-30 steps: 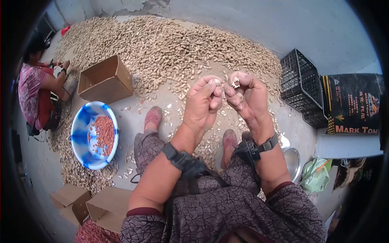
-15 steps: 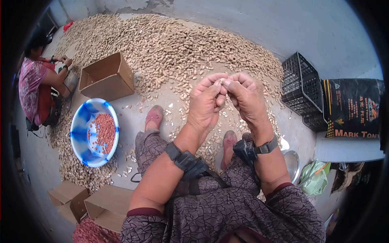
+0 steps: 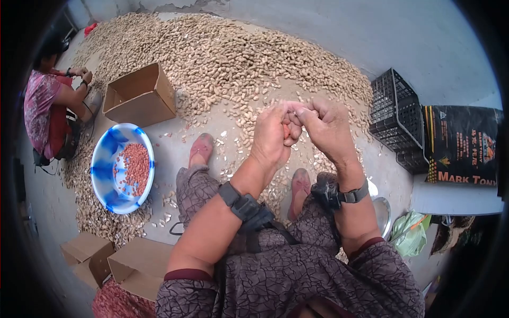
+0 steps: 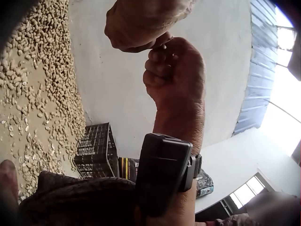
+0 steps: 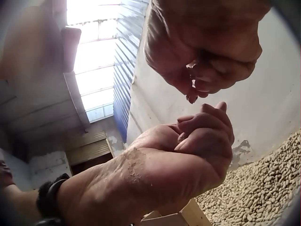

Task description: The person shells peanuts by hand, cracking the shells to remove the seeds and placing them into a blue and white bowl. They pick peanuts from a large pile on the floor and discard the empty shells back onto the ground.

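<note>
A reddish peanut kernel (image 3: 286,130) sits between the 2 raised hands, held up in front of the person, above the knees and over the shell-strewn floor. The left hand (image 3: 273,135) has its fingers curled inward around the kernel, thumb and forefinger tips meeting the other hand at the top. The right hand (image 3: 326,130) is likewise clenched, its fingertips pinching at the same contact point; whether it grips the kernel itself or a shell fragment cannot be told. The left wrist view shows both fists knuckle to knuckle, touching. Each wrist carries a black strapped camera unit (image 3: 249,209).

Below the hands, 2 feet in pink shoes (image 3: 200,150) rest on the concrete floor (image 3: 175,159) amid scattered broken shells. Beyond them lies a large heap of unshelled peanuts (image 3: 212,58). An open cardboard box (image 3: 139,97) stands at the heap's near edge. Just beside it, nearer the camera, is a blue and white basin (image 3: 103,172) holding shelled red kernels. More cardboard boxes (image 3: 114,262) lie at lower left. A black plastic crate (image 3: 392,114) stands at right, next to a black printed sack (image 3: 461,140). A second person (image 3: 45,114) sits at far left, beside the heap.
</note>
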A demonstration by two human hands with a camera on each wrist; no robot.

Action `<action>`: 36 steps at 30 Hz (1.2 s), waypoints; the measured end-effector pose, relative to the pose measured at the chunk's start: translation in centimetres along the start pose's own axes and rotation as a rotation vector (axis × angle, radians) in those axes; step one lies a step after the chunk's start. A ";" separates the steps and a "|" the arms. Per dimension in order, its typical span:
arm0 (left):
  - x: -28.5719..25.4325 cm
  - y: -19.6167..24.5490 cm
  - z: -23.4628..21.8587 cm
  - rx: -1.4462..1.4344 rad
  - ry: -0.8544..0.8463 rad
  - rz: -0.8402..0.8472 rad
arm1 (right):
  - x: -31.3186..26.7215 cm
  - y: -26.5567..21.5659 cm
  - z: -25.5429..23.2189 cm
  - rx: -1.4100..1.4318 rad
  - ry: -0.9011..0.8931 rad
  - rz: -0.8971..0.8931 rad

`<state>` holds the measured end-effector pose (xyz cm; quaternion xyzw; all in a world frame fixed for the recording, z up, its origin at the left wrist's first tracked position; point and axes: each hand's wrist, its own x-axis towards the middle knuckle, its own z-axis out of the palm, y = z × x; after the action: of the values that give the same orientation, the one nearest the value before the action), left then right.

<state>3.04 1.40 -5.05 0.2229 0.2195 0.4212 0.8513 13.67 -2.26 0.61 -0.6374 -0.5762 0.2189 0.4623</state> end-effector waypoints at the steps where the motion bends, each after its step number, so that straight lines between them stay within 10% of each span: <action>1: 0.1 0.0 0.0 0.021 -0.056 0.016 | -0.1 0.1 0.4 -0.052 0.011 -0.013; 13: -0.3 0.6 0.5 -0.061 -0.080 0.041 | 0.4 -0.1 -0.4 0.230 -0.062 0.266; 28: -0.4 0.6 0.6 0.003 0.004 0.050 | 0.1 1.1 1.3 0.021 0.132 -0.017; 36: -0.2 1.1 0.2 -0.035 0.137 0.024 | 0.2 0.0 0.3 0.167 -0.007 0.215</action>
<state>2.41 1.81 -4.20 0.1811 0.2669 0.4492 0.8331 13.49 -2.00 0.55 -0.6540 -0.4860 0.3164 0.4858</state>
